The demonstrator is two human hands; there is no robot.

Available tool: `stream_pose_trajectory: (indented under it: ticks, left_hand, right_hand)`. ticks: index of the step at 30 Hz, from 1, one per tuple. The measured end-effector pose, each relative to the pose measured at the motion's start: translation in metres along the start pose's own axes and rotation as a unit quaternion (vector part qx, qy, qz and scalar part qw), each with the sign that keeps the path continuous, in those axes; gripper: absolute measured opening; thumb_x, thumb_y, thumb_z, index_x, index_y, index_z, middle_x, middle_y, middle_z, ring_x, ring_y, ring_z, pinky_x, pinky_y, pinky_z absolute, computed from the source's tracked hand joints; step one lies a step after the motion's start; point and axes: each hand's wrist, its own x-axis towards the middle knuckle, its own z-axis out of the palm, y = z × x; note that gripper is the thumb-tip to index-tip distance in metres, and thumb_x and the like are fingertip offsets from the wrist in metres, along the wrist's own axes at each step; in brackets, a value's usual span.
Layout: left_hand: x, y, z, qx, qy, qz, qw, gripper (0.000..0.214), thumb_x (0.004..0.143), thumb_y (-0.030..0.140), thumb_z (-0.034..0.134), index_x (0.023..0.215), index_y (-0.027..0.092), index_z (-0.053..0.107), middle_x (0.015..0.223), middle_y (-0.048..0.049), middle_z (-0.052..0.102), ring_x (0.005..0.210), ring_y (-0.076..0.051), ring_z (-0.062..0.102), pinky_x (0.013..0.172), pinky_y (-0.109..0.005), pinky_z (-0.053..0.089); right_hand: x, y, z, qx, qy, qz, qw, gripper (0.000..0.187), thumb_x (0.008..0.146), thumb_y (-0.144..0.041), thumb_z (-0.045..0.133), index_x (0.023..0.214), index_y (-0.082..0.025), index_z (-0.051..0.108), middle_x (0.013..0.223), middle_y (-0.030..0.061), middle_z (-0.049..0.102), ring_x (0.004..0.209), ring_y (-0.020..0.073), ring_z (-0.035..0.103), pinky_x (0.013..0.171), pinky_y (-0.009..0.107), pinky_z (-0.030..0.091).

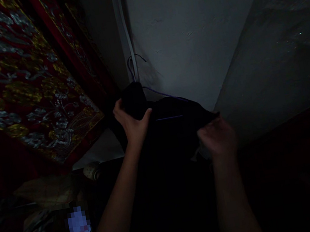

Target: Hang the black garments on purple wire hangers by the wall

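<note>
A black garment [173,136] is in front of me on a thin purple hanger [166,94], whose hook stands up near the wall corner. My left hand [133,126] grasps the cloth at the upper left, by the neck part, with thumb and fingers on either side of it. At the far right end of the garment, my right hand [219,135] pinches the pointed edge and holds it out sideways. A bit of the hanger's lower bar shows against the cloth. Lower down, the garment fades into darkness and its shape cannot be made out.
A red cloth [18,83] with gold and silver embroidery hangs at the left. Behind the hanger, a pale pipe or cable [125,26] runs down the grey wall [187,27]. At lower left lie a round pale object with holes [92,171] and a blurred-out bright screen [78,225].
</note>
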Motion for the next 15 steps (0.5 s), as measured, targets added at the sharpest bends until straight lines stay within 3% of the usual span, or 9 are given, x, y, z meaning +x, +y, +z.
stream_pose_trajectory:
  ticks: [2, 5, 8, 10, 11, 13, 15]
  left_hand:
    - [0.021, 0.002, 0.008, 0.045, -0.035, 0.040, 0.998, 0.092, 0.068, 0.040, 0.085, 0.143, 0.022, 0.035, 0.149, -0.0187, 0.039, 0.140, -0.037, 0.036, 0.114, -0.052, 0.029]
    - [0.040, -0.002, 0.012, 0.066, -0.103, 0.071, 0.990, 0.083, 0.072, 0.031, 0.078, 0.145, 0.025, 0.040, 0.148, -0.0159, 0.043, 0.137, -0.038, 0.040, 0.113, -0.054, 0.032]
    - [0.054, -0.012, 0.004, 0.031, -0.125, 0.100, 0.987, 0.064, 0.074, 0.020, 0.070, 0.136, 0.023, 0.054, 0.138, -0.0123, 0.052, 0.130, -0.033, 0.048, 0.110, -0.048, 0.037]
    - [0.062, -0.022, -0.004, -0.022, -0.116, 0.075, 0.990, 0.044, 0.076, 0.013, 0.063, 0.119, 0.020, 0.066, 0.123, -0.0096, 0.062, 0.119, -0.027, 0.056, 0.107, -0.040, 0.041]
    - [0.065, -0.029, -0.009, -0.060, -0.108, 0.034, 0.992, 0.035, 0.077, 0.010, 0.060, 0.109, 0.018, 0.070, 0.113, -0.0077, 0.066, 0.111, -0.023, 0.060, 0.103, -0.035, 0.044]
    - [0.068, -0.044, -0.017, -0.163, -0.061, -0.128, 0.976, 0.021, 0.076, 0.005, 0.058, 0.089, 0.016, 0.071, 0.090, -0.0026, 0.068, 0.092, -0.016, 0.063, 0.091, -0.025, 0.047]
    - [0.067, -0.060, -0.025, -0.257, 0.010, -0.305, 0.917, 0.012, 0.077, 0.006, 0.058, 0.075, 0.016, 0.065, 0.071, 0.0020, 0.062, 0.072, -0.011, 0.059, 0.075, -0.020, 0.048]
  right_hand:
    - [-0.015, 0.006, -0.007, 0.107, 0.003, 0.045, 0.993, 0.020, 0.084, -0.008, 0.060, 0.073, -0.022, 0.052, 0.058, -0.0080, 0.054, 0.048, 0.0056, 0.055, 0.047, 0.015, 0.050]
    - [-0.025, 0.005, -0.013, 0.227, -0.011, 0.089, 0.970, 0.028, 0.082, 0.002, 0.053, 0.074, -0.023, 0.043, 0.058, -0.0079, 0.051, 0.048, 0.0046, 0.055, 0.044, 0.010, 0.047]
    - [-0.020, -0.002, -0.018, 0.241, -0.004, 0.067, 0.968, 0.030, 0.082, 0.001, 0.052, 0.074, -0.023, 0.037, 0.056, -0.0089, 0.047, 0.045, 0.0040, 0.052, 0.043, 0.010, 0.046]
    - [-0.014, -0.003, -0.024, 0.206, 0.010, 0.046, 0.977, 0.028, 0.084, -0.003, 0.054, 0.074, -0.023, 0.037, 0.055, -0.0094, 0.045, 0.044, 0.0036, 0.051, 0.044, 0.011, 0.046]
    - [-0.013, -0.001, -0.027, 0.186, 0.023, 0.044, 0.981, 0.026, 0.086, -0.006, 0.055, 0.074, -0.022, 0.038, 0.056, -0.0093, 0.045, 0.044, 0.0036, 0.050, 0.044, 0.011, 0.045]
    - [-0.013, 0.008, -0.034, 0.147, 0.058, 0.055, 0.986, 0.022, 0.087, -0.009, 0.056, 0.075, -0.022, 0.042, 0.057, -0.0085, 0.047, 0.044, 0.0040, 0.049, 0.042, 0.012, 0.044]
    - [-0.016, 0.024, -0.042, 0.102, 0.084, 0.072, 0.989, 0.020, 0.085, -0.013, 0.061, 0.074, -0.021, 0.045, 0.057, -0.0075, 0.050, 0.045, 0.0049, 0.049, 0.042, 0.014, 0.043]
